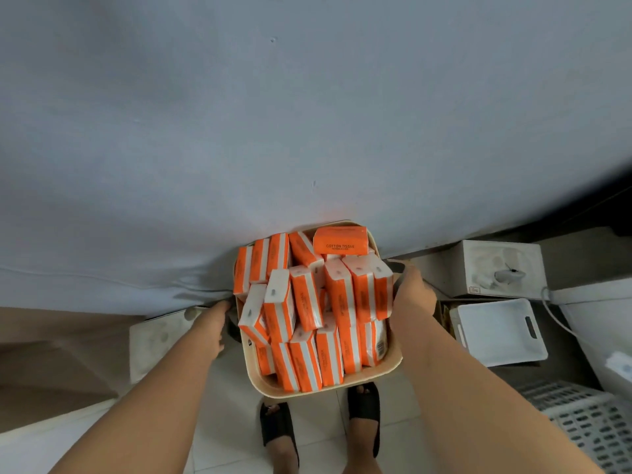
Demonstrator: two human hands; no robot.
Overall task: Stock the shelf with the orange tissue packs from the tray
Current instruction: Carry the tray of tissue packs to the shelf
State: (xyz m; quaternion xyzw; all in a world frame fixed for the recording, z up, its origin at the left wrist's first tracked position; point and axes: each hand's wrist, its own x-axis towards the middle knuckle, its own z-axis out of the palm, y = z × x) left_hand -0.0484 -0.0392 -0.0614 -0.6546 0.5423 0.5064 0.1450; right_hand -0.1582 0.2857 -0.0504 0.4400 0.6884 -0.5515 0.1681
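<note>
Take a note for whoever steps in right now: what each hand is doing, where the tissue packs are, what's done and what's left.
Left hand grips the tray at its left side; right hand grips its right handle.
The tray is held up in front of the body, piled full of orange tissue packs.
Done: apparently nothing stocked yet, and no shelf can be made out in view.
Left: bring the tray to the shelf and place every pack.

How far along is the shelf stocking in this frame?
Done: nothing visible; the tray is piled full of orange tissue packs and no shelf is in view. In hand: the left hand and right hand grip the tray's side handles, holding it up. Left: shelving every pack.
</note>
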